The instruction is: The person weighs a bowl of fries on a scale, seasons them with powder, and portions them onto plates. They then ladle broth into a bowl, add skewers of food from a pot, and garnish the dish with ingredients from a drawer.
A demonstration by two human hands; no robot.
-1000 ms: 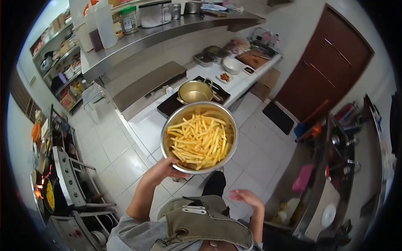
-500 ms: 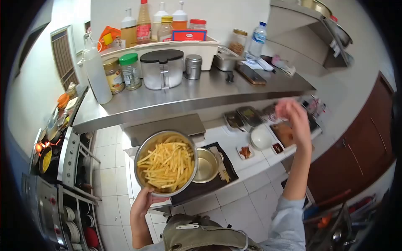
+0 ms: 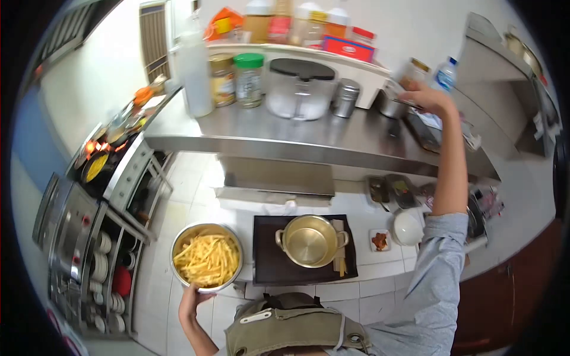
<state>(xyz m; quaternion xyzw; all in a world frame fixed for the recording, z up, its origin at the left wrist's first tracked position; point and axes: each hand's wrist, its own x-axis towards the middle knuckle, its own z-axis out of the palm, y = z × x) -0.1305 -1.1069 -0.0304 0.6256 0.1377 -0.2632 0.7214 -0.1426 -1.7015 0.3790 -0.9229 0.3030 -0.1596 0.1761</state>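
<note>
My left hand [image 3: 193,301] grips the near rim of a round steel bowl [image 3: 237,274] full of French fries [image 3: 208,260], held out to the left of the counter. Over the upper steel shelf my right arm is stretched out. My right hand [image 3: 428,98] has its fingers closed at the edge of a small steel container [image 3: 392,105]; what lies between the fingertips is blurred and hidden. Below, an empty two-handled pot [image 3: 310,242] rests on a dark tray [image 3: 267,270], with wooden chopsticks [image 3: 341,264] beside it.
Jars, a squeeze bottle [image 3: 195,77], a lidded clear canister [image 3: 300,92] and a metal shaker [image 3: 345,98] line the shelf. A phone [image 3: 420,132] lies by my right forearm. A white bowl [image 3: 408,228] stands right of the tray. Flames burn around a pan [image 3: 98,169] at far left.
My right hand has gone up from above the lower counter to the steel container on the shelf. The bowl of fries has shifted left, away from the pot. The view has turned.
</note>
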